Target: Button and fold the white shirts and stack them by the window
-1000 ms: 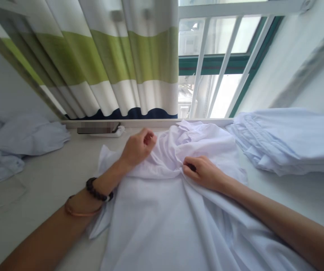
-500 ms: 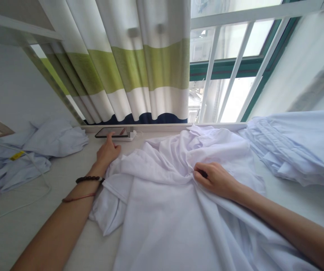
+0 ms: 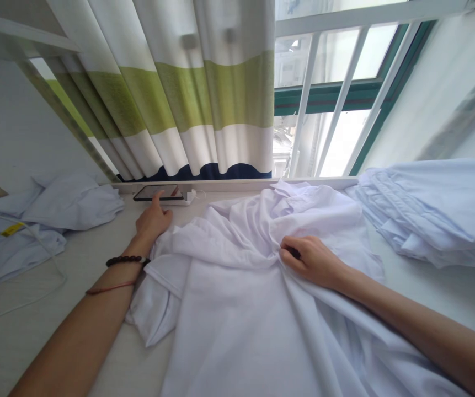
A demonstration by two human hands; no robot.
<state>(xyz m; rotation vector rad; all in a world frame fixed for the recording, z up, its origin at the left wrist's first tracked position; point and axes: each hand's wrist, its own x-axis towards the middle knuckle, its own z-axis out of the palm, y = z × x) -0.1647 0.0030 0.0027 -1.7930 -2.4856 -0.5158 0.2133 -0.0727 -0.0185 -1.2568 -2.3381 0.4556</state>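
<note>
A long white shirt [image 3: 233, 320] lies spread and rumpled in front of me, its collar-like folds at the far end. My right hand [image 3: 309, 256] is closed, pinching a gathered bit of its cloth near the middle. At the far left, my left hand [image 3: 153, 220] reaches out with the index finger stretched onto the screen of a black-framed phone [image 3: 146, 194]; the other fingers are curled and hold nothing. The phone rests tilted on a white block [image 3: 181, 202] with a thin cable. Dark beads and a red cord circle my left wrist.
Folded white clothes [image 3: 431, 215] are stacked on the right. Crumpled white clothes [image 3: 75, 201] lie on the left, near a yellow tag [image 3: 12, 229] and a white cable [image 3: 57, 264]. Behind the pale bed-like surface [image 3: 26, 336] are a curtain [image 3: 216, 94] and white bars [image 3: 340, 102].
The view has shifted slightly, so everything sits a little further left. The left index finger stays on the phone and the right hand keeps its pinch on the shirt.
</note>
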